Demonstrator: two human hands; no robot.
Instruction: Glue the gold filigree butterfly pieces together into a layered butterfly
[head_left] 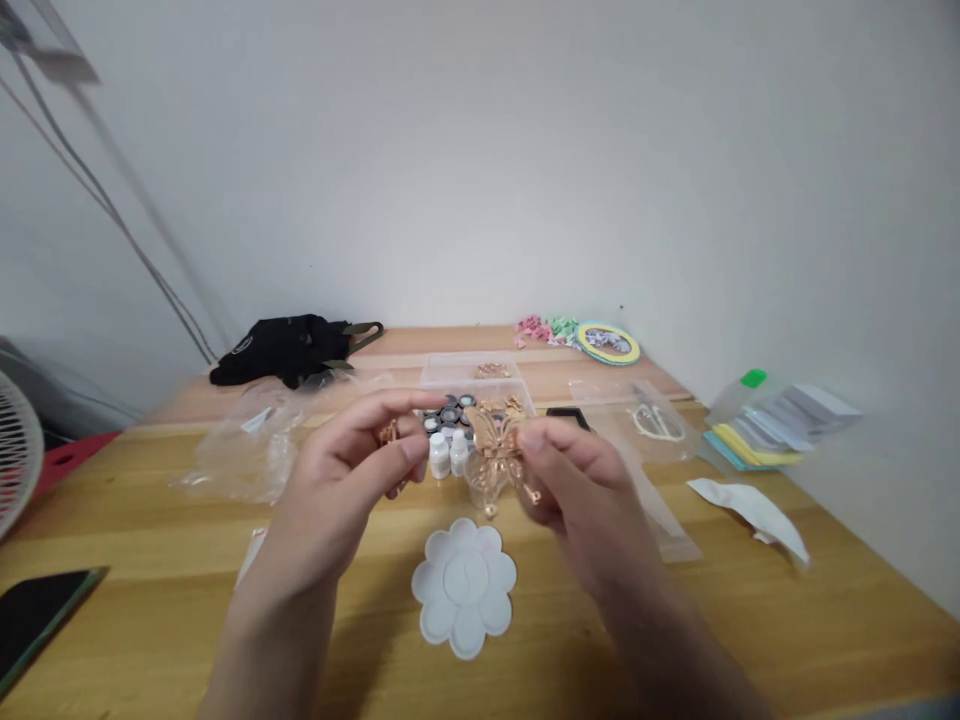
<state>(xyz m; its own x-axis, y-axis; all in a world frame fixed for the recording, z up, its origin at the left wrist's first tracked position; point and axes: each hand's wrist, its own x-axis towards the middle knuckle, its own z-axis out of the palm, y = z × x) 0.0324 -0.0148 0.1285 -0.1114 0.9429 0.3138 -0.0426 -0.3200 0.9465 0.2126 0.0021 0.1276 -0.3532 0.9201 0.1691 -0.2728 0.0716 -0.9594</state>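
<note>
My right hand (581, 490) is closed, pinching the edge of a gold openwork butterfly hair clip (495, 440) between thumb and fingers. The clip is held up above the table, with small round tips at its lower end. To its left, my left hand (360, 455) has its fingers curled round a small gold metal piece (389, 433), mostly hidden by the fingers; its index finger points toward the clip. Two small white bottles (439, 458) stand behind, between the hands. Below them lies a white flower-shaped paint palette (466, 588).
Behind the hands, a clear plastic box (472, 366) holds dark round pieces and gold pieces. Plastic bags (244, 440), a black bag (289, 348), coloured ribbon bits (534, 328), a yellow-rimmed ring (634, 350), sheets (787, 425), tissue (750, 508) and a dark flat device (45, 610) lie around.
</note>
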